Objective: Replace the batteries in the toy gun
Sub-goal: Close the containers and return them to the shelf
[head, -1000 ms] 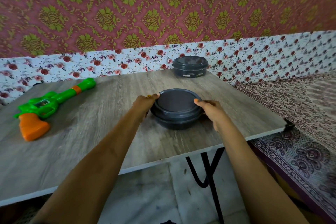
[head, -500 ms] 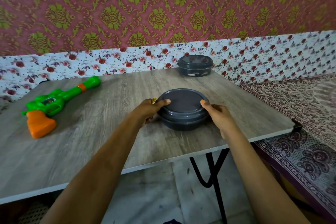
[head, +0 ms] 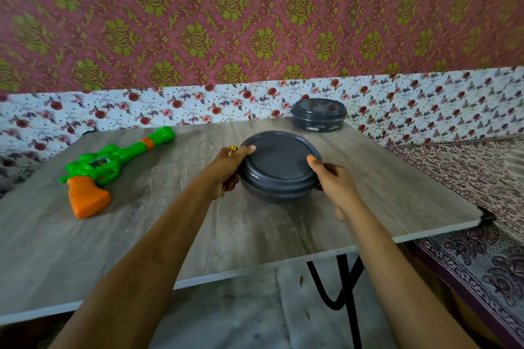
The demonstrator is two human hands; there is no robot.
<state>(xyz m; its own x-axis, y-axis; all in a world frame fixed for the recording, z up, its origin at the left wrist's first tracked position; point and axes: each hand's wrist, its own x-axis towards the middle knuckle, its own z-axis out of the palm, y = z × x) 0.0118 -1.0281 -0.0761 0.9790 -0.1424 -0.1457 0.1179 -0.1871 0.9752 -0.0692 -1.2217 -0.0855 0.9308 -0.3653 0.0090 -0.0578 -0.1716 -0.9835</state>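
A dark grey round lidded container (head: pixel 279 164) sits mid-table. My left hand (head: pixel 226 168) grips its left side with the thumb on the lid rim, and a thin yellow-handled screwdriver (head: pixel 221 198) is also held in that hand, its tip pointing down toward me. My right hand (head: pixel 331 181) grips the container's right side, thumb on the lid edge. The green toy gun (head: pixel 113 161) with an orange grip lies on its side at the table's left, apart from both hands.
A second dark lidded container (head: pixel 319 115) stands at the table's (head: pixel 141 235) far edge by the floral wall. The near edge overhangs black metal legs (head: pixel 340 292). A patterned cloth surface (head: pixel 482 193) lies to the right.
The container sits a little lower on the table toward me. The screwdriver shaft now shows below my left hand. The view has shifted slightly.
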